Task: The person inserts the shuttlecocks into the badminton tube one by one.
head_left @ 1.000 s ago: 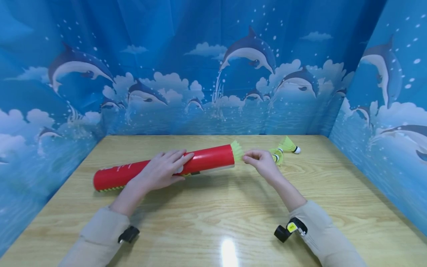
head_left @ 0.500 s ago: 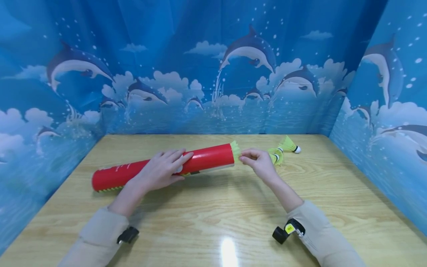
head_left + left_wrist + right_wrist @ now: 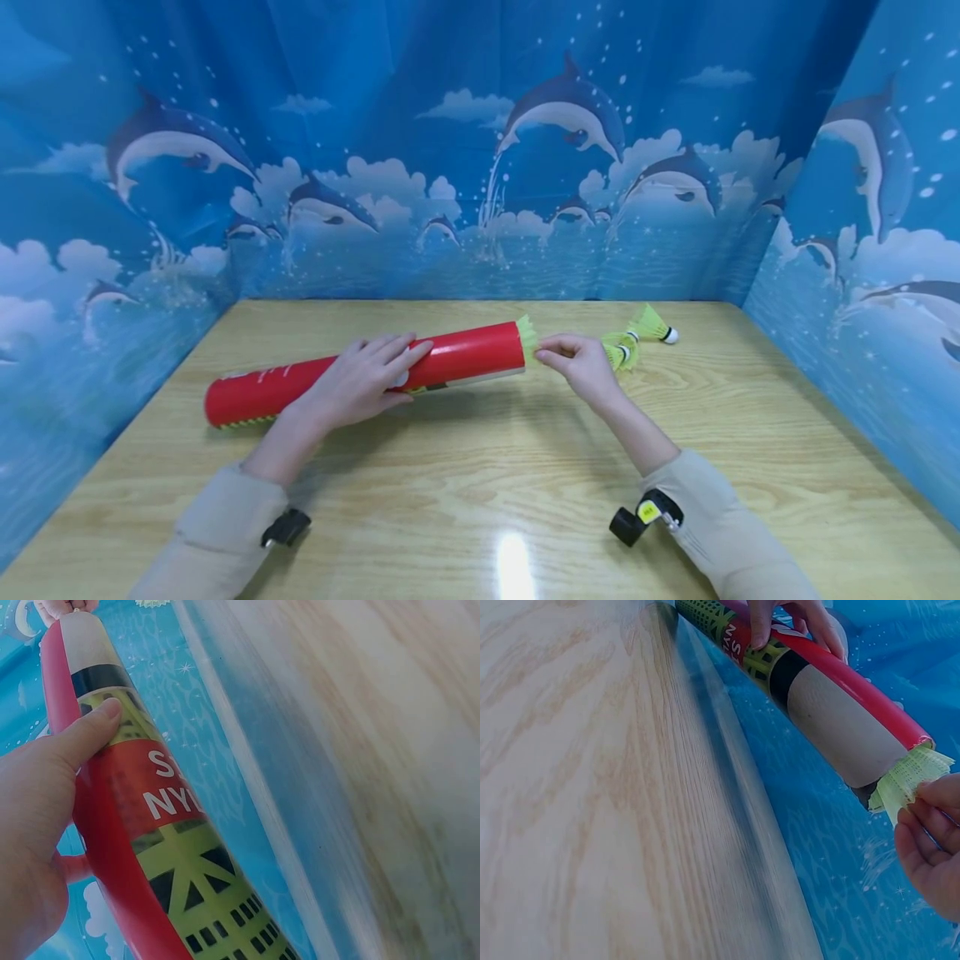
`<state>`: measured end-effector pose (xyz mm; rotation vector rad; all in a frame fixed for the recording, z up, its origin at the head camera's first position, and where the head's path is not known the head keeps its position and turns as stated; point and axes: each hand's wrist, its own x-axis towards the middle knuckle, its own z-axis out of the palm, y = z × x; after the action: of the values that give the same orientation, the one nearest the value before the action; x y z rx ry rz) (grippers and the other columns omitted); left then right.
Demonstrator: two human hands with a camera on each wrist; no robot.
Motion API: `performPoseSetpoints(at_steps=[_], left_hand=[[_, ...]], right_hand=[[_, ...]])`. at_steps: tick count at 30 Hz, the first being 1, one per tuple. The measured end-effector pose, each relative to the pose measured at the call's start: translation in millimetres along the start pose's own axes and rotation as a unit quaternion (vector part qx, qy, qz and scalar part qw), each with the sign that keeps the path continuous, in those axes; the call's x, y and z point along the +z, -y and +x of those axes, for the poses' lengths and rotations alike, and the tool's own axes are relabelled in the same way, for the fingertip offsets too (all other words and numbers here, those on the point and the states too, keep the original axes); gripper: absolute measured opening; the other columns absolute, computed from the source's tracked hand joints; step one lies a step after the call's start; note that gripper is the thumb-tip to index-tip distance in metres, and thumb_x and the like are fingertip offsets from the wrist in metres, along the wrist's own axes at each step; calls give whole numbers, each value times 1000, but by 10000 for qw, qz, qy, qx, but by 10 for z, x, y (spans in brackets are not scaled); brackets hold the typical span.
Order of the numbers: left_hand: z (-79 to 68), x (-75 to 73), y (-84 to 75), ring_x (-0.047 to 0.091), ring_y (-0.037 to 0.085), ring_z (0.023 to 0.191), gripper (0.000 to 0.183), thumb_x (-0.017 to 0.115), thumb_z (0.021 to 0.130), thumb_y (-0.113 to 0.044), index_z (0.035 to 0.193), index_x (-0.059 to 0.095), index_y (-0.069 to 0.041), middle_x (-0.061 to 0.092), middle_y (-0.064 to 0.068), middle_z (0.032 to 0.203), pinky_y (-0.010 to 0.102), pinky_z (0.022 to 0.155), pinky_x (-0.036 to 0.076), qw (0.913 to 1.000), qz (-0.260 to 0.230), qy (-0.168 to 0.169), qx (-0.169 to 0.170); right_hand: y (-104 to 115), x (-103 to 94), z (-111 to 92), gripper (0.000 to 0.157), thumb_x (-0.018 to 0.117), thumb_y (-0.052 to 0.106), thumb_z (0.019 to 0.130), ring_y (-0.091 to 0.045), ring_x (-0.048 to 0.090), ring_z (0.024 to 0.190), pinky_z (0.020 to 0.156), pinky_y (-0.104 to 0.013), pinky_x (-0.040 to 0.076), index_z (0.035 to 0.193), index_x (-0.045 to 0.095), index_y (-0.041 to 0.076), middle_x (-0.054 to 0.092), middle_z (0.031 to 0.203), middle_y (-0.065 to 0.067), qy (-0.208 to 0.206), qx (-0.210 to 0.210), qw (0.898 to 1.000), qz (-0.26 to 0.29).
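Observation:
My left hand [image 3: 363, 379] grips a long red shuttlecock tube [image 3: 472, 350] around its middle, fingers over the top and thumb on the near side. The tube slants, its right end raised off the table. In the left wrist view the thumb lies across the printed side of the tube [image 3: 180, 795]. A yellow-green shuttlecock [image 3: 527, 340] is partly inside the right end, with only its skirt edge sticking out. My right hand [image 3: 581, 367] pinches that skirt between thumb and fingertips, as the right wrist view shows on the shuttlecock [image 3: 911, 780]. Its cork is hidden inside the tube.
Several loose yellow shuttlecocks [image 3: 651, 325] lie on the wooden table [image 3: 465, 483] behind and right of my right hand. A blue dolphin-print curtain [image 3: 420, 150] stands along the back and sides. Each sleeve carries a black wrist camera [image 3: 637, 517].
My right hand has moved slightly left, and the shuttlecock sits a little deeper in the tube. The left hand and tube have barely shifted.

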<state>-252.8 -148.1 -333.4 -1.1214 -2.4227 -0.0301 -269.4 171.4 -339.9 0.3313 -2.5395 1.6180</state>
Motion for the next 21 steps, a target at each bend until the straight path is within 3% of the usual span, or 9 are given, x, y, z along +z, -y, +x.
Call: performPoseSetpoints(at_steps=[11, 21], left_hand=[[-4, -7, 13, 54, 31, 111, 92, 89, 59, -28, 137, 44, -10, 54, 16, 126, 49, 81, 49, 9999, 5, -121, 64], [-7, -17, 18, 53, 30, 111, 91, 88, 60, -29, 137, 44, -11, 54, 16, 126, 49, 80, 49, 9999, 63, -110, 22]], right_hand=[[36, 71, -2, 19, 65, 7, 86, -23, 63, 92, 75, -28, 50, 101, 68, -5, 68, 98, -16, 11, -264, 9996, 64], [63, 135, -12, 18, 64, 2, 85, -26, 63, 92, 75, -30, 52, 100, 68, -7, 67, 99, -18, 48, -365, 9992, 127]])
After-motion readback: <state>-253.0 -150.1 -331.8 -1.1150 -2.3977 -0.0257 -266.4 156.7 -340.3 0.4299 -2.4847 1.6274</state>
